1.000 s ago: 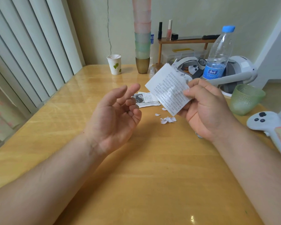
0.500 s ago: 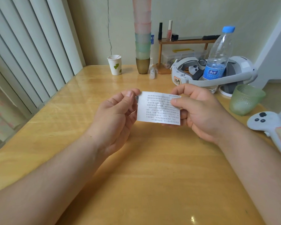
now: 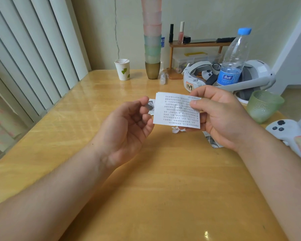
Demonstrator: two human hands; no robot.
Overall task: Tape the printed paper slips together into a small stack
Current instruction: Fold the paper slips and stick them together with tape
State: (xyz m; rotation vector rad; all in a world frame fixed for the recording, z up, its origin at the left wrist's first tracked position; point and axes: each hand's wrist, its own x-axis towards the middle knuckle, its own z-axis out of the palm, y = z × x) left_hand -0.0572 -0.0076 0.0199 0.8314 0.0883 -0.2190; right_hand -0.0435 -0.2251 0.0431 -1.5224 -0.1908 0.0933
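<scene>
My right hand (image 3: pixel 221 117) pinches a white printed paper slip (image 3: pixel 174 112) by its right end, thumb on top, and holds it level above the wooden table (image 3: pixel 146 188). My left hand (image 3: pixel 127 126) is just left of the slip with its fingers loosely curled; its fingertips are at the slip's left edge and grip nothing. Another slip with a dark picture (image 3: pixel 150 107) lies on the table behind my left fingers. A further printed piece (image 3: pixel 213 142) shows under my right hand. Small torn paper scraps (image 3: pixel 177 130) lie below the held slip.
At the right stand a green glass cup (image 3: pixel 264 105), a water bottle (image 3: pixel 233 58), a white headset (image 3: pixel 254 75) and a white controller (image 3: pixel 288 136). A paper cup (image 3: pixel 122 69) and a tall stack of cups (image 3: pixel 152 40) stand at the back. Blinds run along the left.
My right hand lowered the slip from a raised tilt and turned it level. My left hand came up to the slip's left edge and now sits slightly back from it.
</scene>
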